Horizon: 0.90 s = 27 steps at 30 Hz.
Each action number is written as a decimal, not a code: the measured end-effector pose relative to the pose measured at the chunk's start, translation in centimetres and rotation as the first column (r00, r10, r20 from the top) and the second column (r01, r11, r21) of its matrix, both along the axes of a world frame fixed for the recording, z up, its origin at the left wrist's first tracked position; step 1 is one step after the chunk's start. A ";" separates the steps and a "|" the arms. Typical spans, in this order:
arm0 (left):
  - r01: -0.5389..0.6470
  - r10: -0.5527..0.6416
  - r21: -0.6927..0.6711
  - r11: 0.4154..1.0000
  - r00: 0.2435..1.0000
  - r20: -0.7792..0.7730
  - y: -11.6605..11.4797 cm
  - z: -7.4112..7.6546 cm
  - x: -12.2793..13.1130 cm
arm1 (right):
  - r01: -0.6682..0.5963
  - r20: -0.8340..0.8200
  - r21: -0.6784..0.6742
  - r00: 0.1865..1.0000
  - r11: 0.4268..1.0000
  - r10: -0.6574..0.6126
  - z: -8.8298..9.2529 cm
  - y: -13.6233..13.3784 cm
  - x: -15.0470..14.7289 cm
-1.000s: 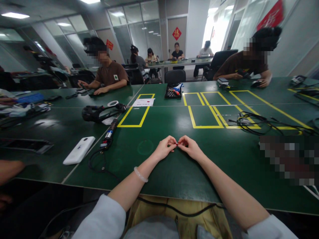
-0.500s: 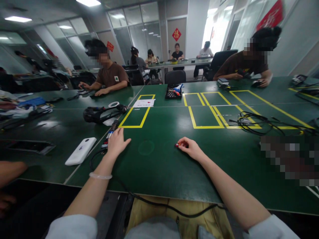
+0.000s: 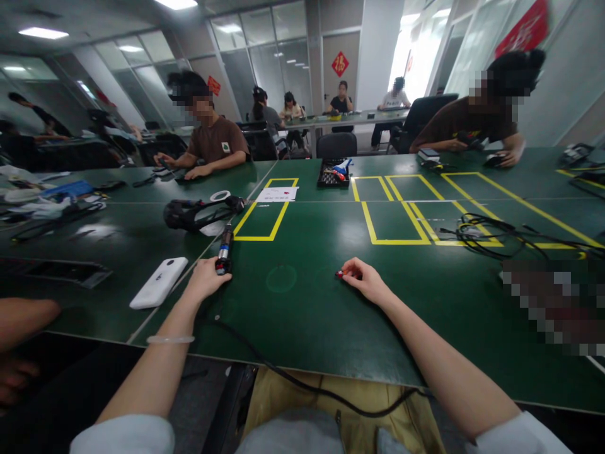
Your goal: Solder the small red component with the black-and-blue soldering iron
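My left hand point(image 3: 207, 277) is closed around the lower end of a dark cylindrical tool point(image 3: 225, 247) with a silver band, beside the seam of the green table point(image 3: 293, 328). Thumb and fingers of my right hand point(image 3: 363, 277) pinch a small red piece point(image 3: 339, 274) just above or on the tabletop; much of it is hidden by the fingertips. To the left of my left hand lies a white phone-like object point(image 3: 159, 283). A black headset-like device point(image 3: 191, 214) rests beyond it.
A black cable point(image 3: 265, 358) runs along the front edge. Farther back are a black tray point(image 3: 333, 173), a white paper point(image 3: 278, 193) and yellow tape outlines point(image 3: 401, 242). Coiled cables point(image 3: 477, 230) lie at the right. People sit across the table; another person's arm point(image 3: 28, 321) shows at left.
My left hand has moved from above the tool to its near left side and closed on it. The tool now stands out more upright in view. My right hand has hardly moved.
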<state>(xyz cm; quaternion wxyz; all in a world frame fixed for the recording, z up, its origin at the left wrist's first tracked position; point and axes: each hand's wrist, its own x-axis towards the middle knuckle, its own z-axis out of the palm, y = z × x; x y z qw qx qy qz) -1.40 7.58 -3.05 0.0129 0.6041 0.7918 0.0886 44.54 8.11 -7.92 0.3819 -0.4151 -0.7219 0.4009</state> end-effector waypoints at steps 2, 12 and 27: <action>0.035 -0.035 -0.006 0.999 0.999 -0.009 -0.1 -0.2 2.6 | -0.009 0.010 0.009 1.000 1.000 0.009 0.1 0.0 0.0; 0.345 -0.349 0.073 0.936 0.934 0.071 -0.8 -0.7 19.8 | 0.001 -0.002 0.051 1.000 0.999 -0.001 0.1 -0.2 -0.1; 0.528 -0.546 0.141 0.837 0.824 0.153 -1.9 -1.1 29.1 | 0.053 0.048 0.152 0.997 0.987 -0.061 -0.1 0.0 0.3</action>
